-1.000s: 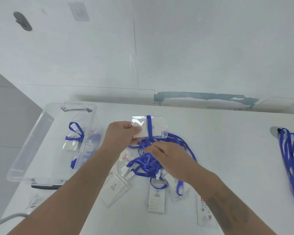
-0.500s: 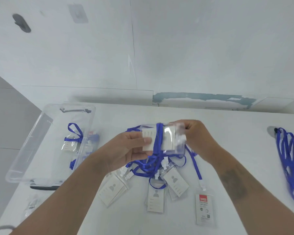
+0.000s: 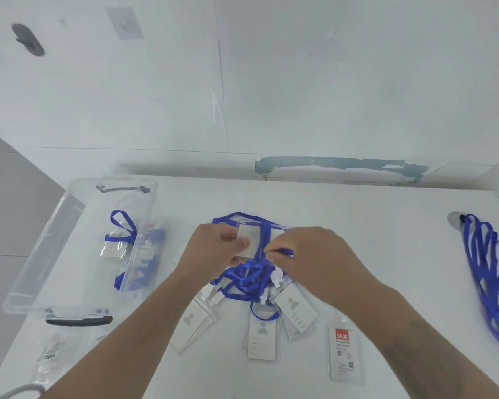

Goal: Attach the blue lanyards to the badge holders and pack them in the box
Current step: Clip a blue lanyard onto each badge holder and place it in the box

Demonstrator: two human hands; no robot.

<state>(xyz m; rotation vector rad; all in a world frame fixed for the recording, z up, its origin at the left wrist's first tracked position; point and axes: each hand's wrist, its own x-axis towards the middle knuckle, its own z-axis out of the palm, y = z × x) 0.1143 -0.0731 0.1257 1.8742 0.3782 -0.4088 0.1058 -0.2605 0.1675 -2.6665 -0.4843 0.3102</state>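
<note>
Above the table's middle, my left hand [image 3: 213,249] grips a clear badge holder [image 3: 249,240] with a white card inside. A blue lanyard [image 3: 267,234] is wrapped round it. My right hand [image 3: 308,254] pinches the blue strap at the holder's lower right. Below my hands lies a tangle of blue lanyards [image 3: 242,280] clipped to several badge holders [image 3: 262,336]. The clear plastic box [image 3: 41,246] stands at the left and holds wrapped badge holders [image 3: 117,243].
A bundle of loose blue lanyards [image 3: 490,272] lies at the right table edge. A badge holder with a red label [image 3: 343,355] sits at the front right. An empty plastic bag [image 3: 48,355] lies front left. The wall rises behind the table.
My right hand came up from the lanyard pile to the holder's right side, then down to its lower edge, pulling the strap round the holder. My left hand kept holding the holder.
</note>
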